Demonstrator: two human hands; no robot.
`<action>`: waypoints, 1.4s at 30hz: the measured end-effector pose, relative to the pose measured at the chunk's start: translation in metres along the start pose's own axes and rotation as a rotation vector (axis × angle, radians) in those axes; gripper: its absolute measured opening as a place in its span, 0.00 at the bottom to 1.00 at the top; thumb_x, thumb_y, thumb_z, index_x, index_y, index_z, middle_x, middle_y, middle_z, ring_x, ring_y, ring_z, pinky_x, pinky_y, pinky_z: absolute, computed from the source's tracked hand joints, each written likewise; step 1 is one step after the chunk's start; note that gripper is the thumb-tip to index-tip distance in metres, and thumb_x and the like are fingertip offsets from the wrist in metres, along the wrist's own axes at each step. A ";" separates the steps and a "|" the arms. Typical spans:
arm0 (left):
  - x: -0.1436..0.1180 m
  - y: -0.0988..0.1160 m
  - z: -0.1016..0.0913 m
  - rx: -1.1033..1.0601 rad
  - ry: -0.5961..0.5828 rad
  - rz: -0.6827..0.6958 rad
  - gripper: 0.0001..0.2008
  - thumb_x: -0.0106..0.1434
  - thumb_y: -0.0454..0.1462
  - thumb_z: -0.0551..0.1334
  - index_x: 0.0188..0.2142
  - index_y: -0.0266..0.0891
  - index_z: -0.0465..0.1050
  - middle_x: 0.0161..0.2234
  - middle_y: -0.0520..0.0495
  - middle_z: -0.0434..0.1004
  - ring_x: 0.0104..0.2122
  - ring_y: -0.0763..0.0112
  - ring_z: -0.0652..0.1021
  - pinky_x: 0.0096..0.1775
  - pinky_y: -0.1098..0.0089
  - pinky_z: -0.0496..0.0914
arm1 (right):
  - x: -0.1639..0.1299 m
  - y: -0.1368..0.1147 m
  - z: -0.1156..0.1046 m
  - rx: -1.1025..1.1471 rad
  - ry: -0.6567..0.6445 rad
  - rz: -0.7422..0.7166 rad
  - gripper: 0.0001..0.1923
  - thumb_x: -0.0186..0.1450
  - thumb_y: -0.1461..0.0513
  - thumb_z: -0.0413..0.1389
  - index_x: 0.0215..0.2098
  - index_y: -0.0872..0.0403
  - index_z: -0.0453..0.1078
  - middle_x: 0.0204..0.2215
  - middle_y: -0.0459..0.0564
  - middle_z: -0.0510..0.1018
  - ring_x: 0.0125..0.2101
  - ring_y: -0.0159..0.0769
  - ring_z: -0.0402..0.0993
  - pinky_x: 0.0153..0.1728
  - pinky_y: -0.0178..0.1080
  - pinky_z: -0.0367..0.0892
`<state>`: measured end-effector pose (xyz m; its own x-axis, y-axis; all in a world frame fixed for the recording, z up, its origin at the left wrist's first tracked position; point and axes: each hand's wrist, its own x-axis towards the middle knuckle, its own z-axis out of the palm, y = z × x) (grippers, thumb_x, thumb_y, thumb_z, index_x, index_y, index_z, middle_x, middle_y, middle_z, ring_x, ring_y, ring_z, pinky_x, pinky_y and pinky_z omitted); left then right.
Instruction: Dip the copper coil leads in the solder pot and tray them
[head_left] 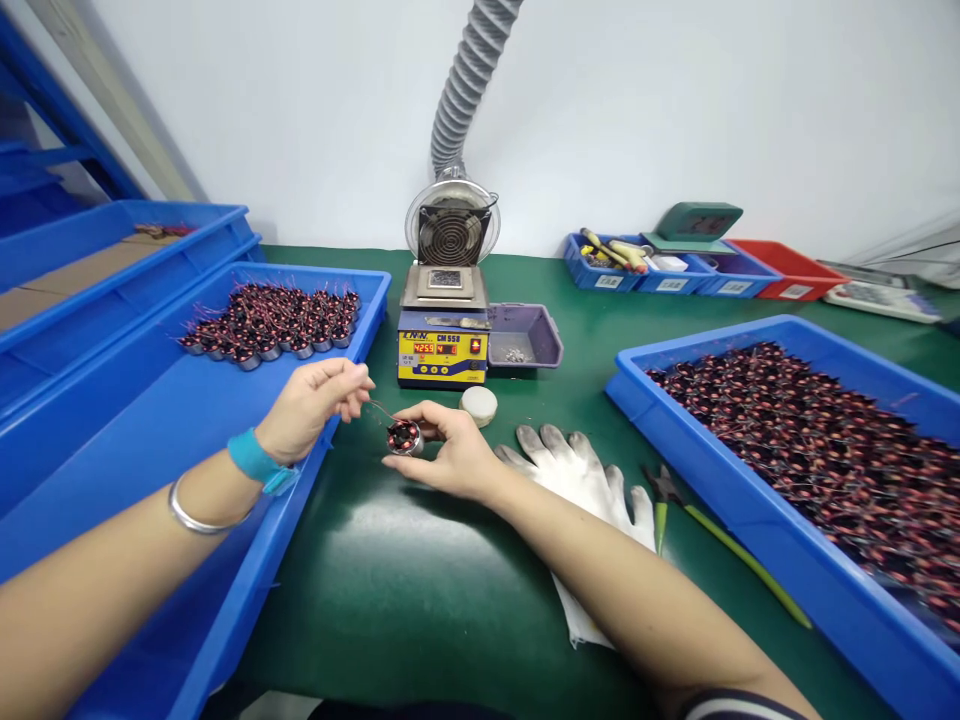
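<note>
My right hand point(450, 450) grips a small wound coil part point(403, 437) with dark red windings in a metal ring, just above the green mat. My left hand point(315, 400) pinches a thin wire lead point(379, 408) that runs from that coil, over the edge of the left blue tray point(187, 480). A teal band and a silver bangle sit on my left wrist. Several similar coils point(274, 320) lie grouped at the far end of the left tray. The right blue tray point(795, 560) is filled with many more coils point(825, 450).
A yellow-and-blue solder pot point(444, 345) with red displays stands ahead, with a fume fan and grey hose point(453, 222) behind and a purple dish point(525, 335) beside it. A white glove point(577, 480), green-handled pliers point(675, 505) and a white puck point(478, 404) lie on the mat. Small bins point(675, 270) line the back.
</note>
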<state>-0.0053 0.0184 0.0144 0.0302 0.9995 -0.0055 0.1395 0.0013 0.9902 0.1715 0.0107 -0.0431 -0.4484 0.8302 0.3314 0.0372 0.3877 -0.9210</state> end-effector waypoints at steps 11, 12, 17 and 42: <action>0.005 0.003 -0.003 -0.098 0.207 0.089 0.09 0.46 0.38 0.65 0.18 0.38 0.65 0.15 0.55 0.65 0.16 0.79 0.65 0.21 0.76 0.60 | 0.006 0.000 -0.006 0.139 0.058 0.117 0.21 0.47 0.57 0.66 0.36 0.57 0.67 0.31 0.48 0.77 0.31 0.32 0.76 0.38 0.37 0.73; 0.005 0.004 -0.002 -0.131 0.231 0.064 0.09 0.45 0.38 0.65 0.19 0.37 0.65 0.15 0.55 0.66 0.16 0.80 0.65 0.20 0.76 0.60 | 0.007 -0.001 -0.008 0.168 0.060 0.138 0.22 0.47 0.57 0.66 0.37 0.56 0.67 0.31 0.48 0.77 0.31 0.32 0.76 0.38 0.37 0.73; -0.006 0.002 0.017 -0.066 0.065 -0.166 0.15 0.45 0.46 0.65 0.26 0.36 0.68 0.20 0.53 0.70 0.18 0.78 0.68 0.20 0.76 0.61 | 0.018 -0.012 -0.029 0.206 0.135 0.221 0.29 0.42 0.56 0.69 0.37 0.54 0.62 0.30 0.46 0.77 0.29 0.32 0.77 0.34 0.36 0.74; 0.000 -0.033 0.022 0.198 -0.198 -0.370 0.32 0.43 0.50 0.66 0.44 0.34 0.65 0.31 0.46 0.73 0.28 0.66 0.74 0.30 0.68 0.66 | 0.222 -0.022 -0.114 -1.038 0.196 0.193 0.17 0.60 0.53 0.49 0.23 0.58 0.65 0.27 0.54 0.73 0.32 0.35 0.69 0.38 0.37 0.64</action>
<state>0.0120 0.0175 -0.0216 0.1286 0.9078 -0.3993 0.3621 0.3318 0.8711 0.1735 0.2323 0.0738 -0.2061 0.9277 0.3113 0.8739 0.3176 -0.3679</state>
